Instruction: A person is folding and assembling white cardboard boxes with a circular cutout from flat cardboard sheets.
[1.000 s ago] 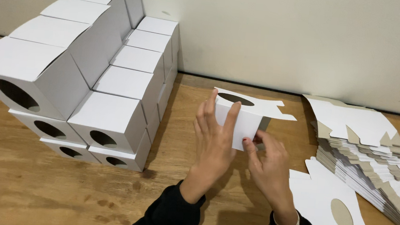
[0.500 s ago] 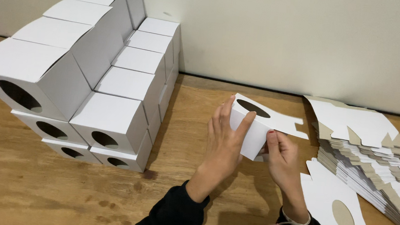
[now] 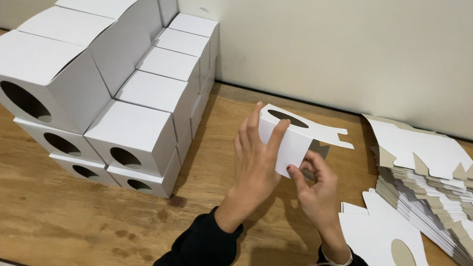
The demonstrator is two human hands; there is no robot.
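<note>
Two bare hands work on one half-folded white carton (image 3: 292, 137), held just above the wooden table (image 3: 24, 211) near the middle of the scene. The left hand (image 3: 254, 163) lies flat against the carton's near left side, fingers (image 3: 248, 129) stretched upward along the panel and the thumb pressed on its front face. The right hand (image 3: 314, 188) is lower and to the right, its thumb and fingertips pinching the carton's bottom edge, so both hands grip the same piece and sit close together. The carton's top panel has an oval cut-out, and a flap with a notched tab sticks out to the right, unfolded. To the left, a stack of finished white boxes (image 3: 102, 98) rises in stepped rows from near to far against the pale wall (image 3: 369, 47); their near faces each show a round hole. To the right, a thick pile of flat carton blanks (image 3: 442, 191) lies fanned on the table, white on top with grey-brown edges showing. Nearer, just beside the right wrist, a single flat blank (image 3: 386, 249) with an oval opening rests on the wood. Dark sleeves (image 3: 197, 255) cover both forearms, and a thin band circles the right wrist.
</note>
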